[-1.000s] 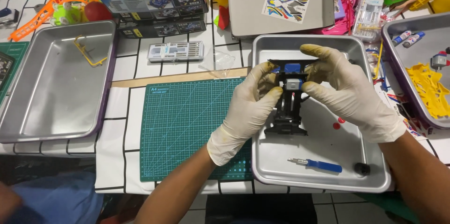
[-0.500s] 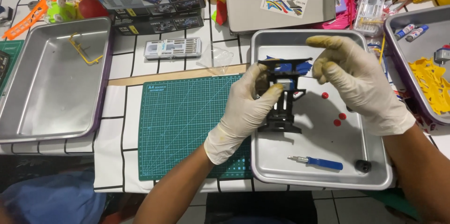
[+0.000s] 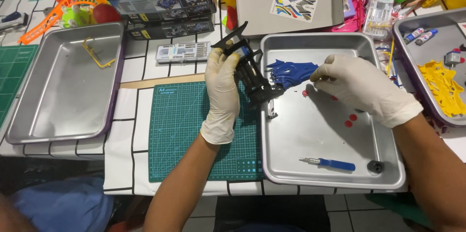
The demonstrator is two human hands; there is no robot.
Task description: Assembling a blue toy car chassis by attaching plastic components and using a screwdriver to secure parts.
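So the two parts are split now. The left hand [image 3: 222, 84] has its fingers clamped on the black car frame [image 3: 250, 74], lifted over the tray's [image 3: 315, 164] left rim. The right hand [image 3: 359, 86] pinches the blue body shell [image 3: 290, 72] down inside the tray. A moment earlier both hands gripped them together.

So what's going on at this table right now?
A person in white gloves is working with a small model car. The left hand holds the black chassis up over the edge of the green cutting mat. The right hand reaches for the blue body shell lying in the middle metal tray; whether it touches is unclear. A blue-handled screwdriver and small red parts also lie in that tray.
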